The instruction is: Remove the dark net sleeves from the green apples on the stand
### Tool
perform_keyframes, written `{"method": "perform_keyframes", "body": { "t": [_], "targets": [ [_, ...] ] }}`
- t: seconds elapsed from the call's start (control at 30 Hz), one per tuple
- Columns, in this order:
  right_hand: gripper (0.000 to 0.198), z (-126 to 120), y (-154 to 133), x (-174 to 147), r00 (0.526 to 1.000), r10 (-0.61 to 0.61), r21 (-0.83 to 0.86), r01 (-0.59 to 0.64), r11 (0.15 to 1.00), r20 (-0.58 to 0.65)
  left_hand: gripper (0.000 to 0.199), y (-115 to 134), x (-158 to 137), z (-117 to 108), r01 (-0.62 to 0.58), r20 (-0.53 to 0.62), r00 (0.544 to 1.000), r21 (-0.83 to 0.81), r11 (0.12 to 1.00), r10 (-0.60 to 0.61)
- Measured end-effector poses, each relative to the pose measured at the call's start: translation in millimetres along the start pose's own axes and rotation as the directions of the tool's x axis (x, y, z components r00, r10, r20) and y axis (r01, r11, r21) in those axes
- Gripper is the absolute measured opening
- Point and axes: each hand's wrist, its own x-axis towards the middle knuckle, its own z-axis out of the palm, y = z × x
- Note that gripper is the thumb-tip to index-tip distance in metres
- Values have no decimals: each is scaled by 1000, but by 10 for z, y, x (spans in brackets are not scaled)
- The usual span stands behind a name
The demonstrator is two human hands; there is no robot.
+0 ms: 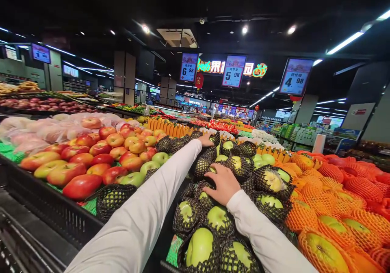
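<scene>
Green apples in black foam nets fill the middle of the display. My left hand (207, 139) reaches to the far side of the pile, fingers stretched out over a black-netted apple (206, 162); its fingertips are small and partly hidden. Nearer to me, my right hand (224, 183) lies on the apples with its fingers apart, touching a netted green apple (204, 200) beside the thumb. Neither hand visibly lifts anything. Just in front of the right hand sit a netted apple (218, 218) and a larger green apple (200, 246). White sleeves cover both forearms.
Red-yellow apples (82, 185) are heaped on the left in a black crate (61, 202). Oranges in orange nets (323, 200) and fruit in red nets (362, 187) lie on the right. An orange fence-like divider (170, 129) runs behind. Price signs (233, 71) hang overhead.
</scene>
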Motion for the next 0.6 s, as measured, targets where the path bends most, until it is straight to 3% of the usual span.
{"method": "perform_keyframes", "body": {
  "t": [0.1,0.17,0.27,0.33,0.43,0.5,0.53,0.6],
  "targets": [
    [43,-8,7,4,1000,-16,-12,16,1000,8,87,-28,-184,-199,7,46,999,-4,1000,-7],
    [43,-12,14,10,1000,-25,-31,26,999,17,92,-82,-491,-385,-27,43,999,-6,1000,28],
    [44,1,32,26,999,-42,-58,43,997,18,79,-245,-1245,-734,-254,-11,967,-39,967,253],
    [43,32,56,38,998,-60,-84,60,995,12,67,-418,-1883,-993,-291,-95,954,-56,955,285],
    [42,110,124,56,993,-115,-135,111,985,-20,58,-838,-2865,-1336,-171,-286,944,7,985,166],
    [42,174,189,70,984,-166,-176,153,972,-58,56,-1256,-3464,-1459,-9,-380,924,81,997,40],
    [42,207,224,79,979,-192,-194,175,965,-72,58,-1498,-3745,-1471,99,-442,896,81,992,-53],
    [43,267,294,97,968,-228,-209,203,957,-104,69,-2001,-4278,-1380,340,-582,764,-6,941,-279]
  ]
}}
